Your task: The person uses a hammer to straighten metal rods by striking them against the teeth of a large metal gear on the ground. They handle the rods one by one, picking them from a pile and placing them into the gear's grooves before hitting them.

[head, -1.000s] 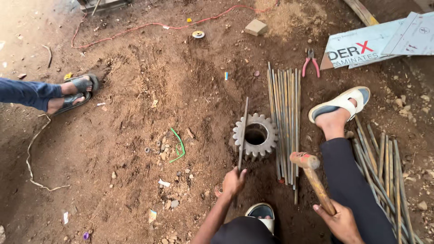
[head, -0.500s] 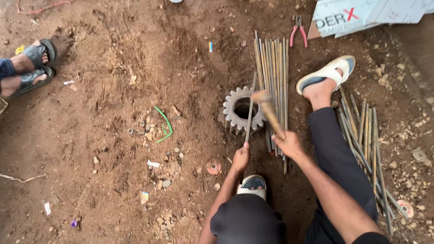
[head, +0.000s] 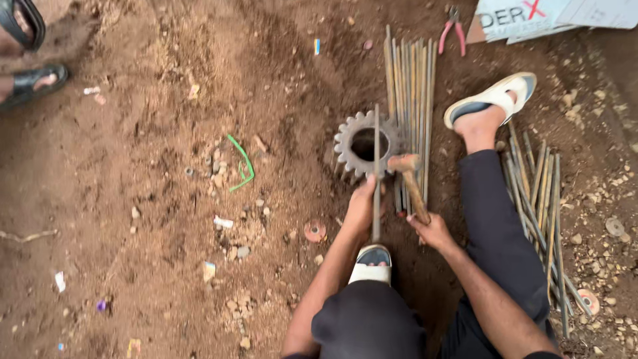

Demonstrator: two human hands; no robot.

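Rod lies lengthwise across the gear, spanning its centre hole, far end pointing away from the person. Left hand is closed around the rod's near part; the rod's near tip runs down toward the white sandal and is hard to separate from it. Right hand is closed around the wooden handle of the hammer, whose head sits just beside the rod at the gear's near-right edge; contact between head and rod cannot be told. Gear rests on bare dirt, its right teeth partly hidden by the rod bundle lying alongside. A second bundle lies right of the dark trouser leg, partly hidden by it. Pliers with red handles lie near the top edge. Cardboard is cut off at the top right. Another person's sandalled feet show at top left, cropped. A green strip lies in the dirt, left of the gear.
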